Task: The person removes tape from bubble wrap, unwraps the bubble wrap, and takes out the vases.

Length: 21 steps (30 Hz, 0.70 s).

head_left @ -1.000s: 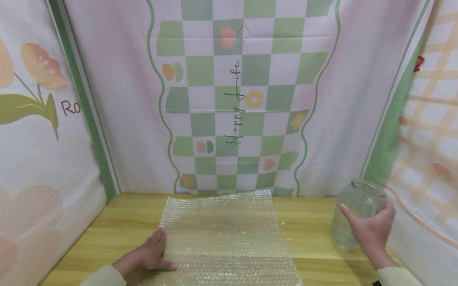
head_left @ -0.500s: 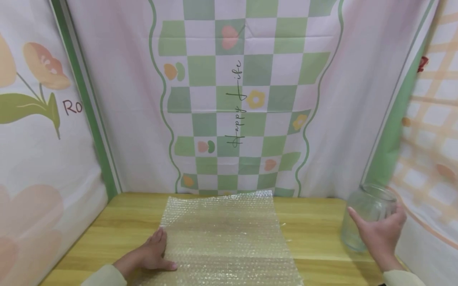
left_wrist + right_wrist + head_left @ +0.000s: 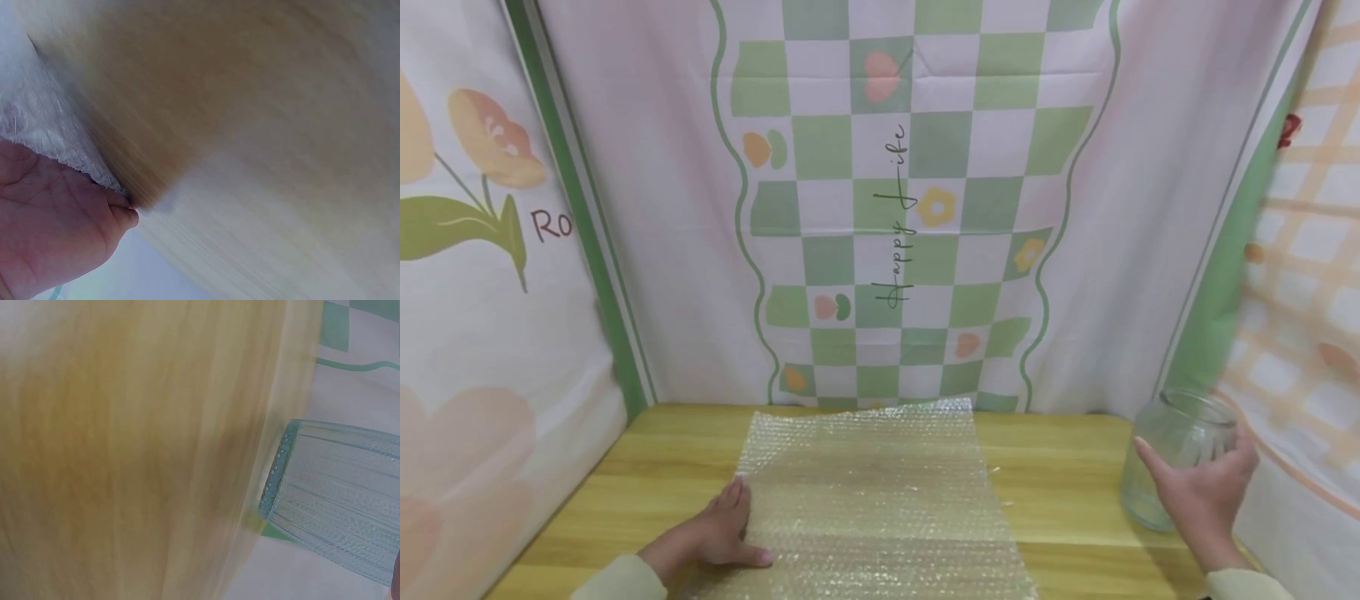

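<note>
A sheet of clear bubble wrap (image 3: 872, 500) lies over the middle of the wooden table. My left hand (image 3: 718, 533) rests at the left edge of the sheet, fingers stretched forward and thumb over the wrap. In the left wrist view the wrap's edge (image 3: 56, 125) covers part of the fingers, beside the bare palm (image 3: 56, 225). At the right end of the table, my right hand (image 3: 1210, 496) grips a clear glass jar (image 3: 1180, 442), thumb on its near side. The jar has an open mouth and stands nearly upright. Its ribbed wall (image 3: 344, 500) and thick base show in the right wrist view.
Bare wooden tabletop (image 3: 1045, 475) lies between the wrap and the jar. A white cloth with green checks (image 3: 827, 258) hangs behind the table. Printed cloths with flowers (image 3: 493, 137) and orange checks (image 3: 1300, 292) flank it on both sides.
My right hand has carried the jar a little to the right and lower in the head view, with hardly any movement in the last half second. The left hand and wrap stay put.
</note>
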Available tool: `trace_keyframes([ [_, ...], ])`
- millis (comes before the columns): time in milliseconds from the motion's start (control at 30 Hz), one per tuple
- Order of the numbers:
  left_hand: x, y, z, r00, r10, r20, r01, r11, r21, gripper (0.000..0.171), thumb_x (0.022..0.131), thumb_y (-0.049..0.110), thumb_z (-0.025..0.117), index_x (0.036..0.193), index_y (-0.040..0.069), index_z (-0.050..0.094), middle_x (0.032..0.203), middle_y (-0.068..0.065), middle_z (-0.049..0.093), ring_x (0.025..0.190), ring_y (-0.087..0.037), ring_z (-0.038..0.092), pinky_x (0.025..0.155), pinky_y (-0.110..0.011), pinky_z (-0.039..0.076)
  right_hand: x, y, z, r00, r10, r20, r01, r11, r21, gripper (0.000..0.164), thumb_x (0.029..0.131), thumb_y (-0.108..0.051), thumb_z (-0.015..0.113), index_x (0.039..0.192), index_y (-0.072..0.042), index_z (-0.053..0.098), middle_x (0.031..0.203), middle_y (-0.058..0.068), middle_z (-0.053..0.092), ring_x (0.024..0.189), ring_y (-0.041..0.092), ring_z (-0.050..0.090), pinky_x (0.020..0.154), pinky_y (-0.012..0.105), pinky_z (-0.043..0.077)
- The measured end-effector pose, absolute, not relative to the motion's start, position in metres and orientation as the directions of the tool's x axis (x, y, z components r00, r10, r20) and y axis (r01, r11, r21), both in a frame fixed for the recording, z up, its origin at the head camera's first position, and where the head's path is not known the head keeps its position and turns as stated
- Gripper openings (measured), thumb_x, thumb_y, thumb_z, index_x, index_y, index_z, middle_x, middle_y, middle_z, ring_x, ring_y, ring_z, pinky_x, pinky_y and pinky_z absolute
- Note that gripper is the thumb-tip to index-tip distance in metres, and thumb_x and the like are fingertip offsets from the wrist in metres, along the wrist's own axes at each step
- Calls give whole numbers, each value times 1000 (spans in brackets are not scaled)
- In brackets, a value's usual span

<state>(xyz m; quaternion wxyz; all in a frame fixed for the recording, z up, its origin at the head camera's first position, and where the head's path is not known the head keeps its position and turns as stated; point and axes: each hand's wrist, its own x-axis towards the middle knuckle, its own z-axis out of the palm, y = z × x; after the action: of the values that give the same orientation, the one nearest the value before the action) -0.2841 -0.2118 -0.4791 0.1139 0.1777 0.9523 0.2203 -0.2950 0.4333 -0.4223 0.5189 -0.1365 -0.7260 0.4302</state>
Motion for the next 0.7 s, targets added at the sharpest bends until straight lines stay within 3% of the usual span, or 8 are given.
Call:
trace_keyframes([
  [700,-285,-212,-479,-911,394,-124,297,833,467,133,70,73,68,142,-23,12,147,-45,-3,139,-54,-1,112,-63,5,-292,429,-429,-444,645,622,-231,588,-775,112,58,-7,93,147,-19,27,135,-4,34,121,20,38,108,25,31],
])
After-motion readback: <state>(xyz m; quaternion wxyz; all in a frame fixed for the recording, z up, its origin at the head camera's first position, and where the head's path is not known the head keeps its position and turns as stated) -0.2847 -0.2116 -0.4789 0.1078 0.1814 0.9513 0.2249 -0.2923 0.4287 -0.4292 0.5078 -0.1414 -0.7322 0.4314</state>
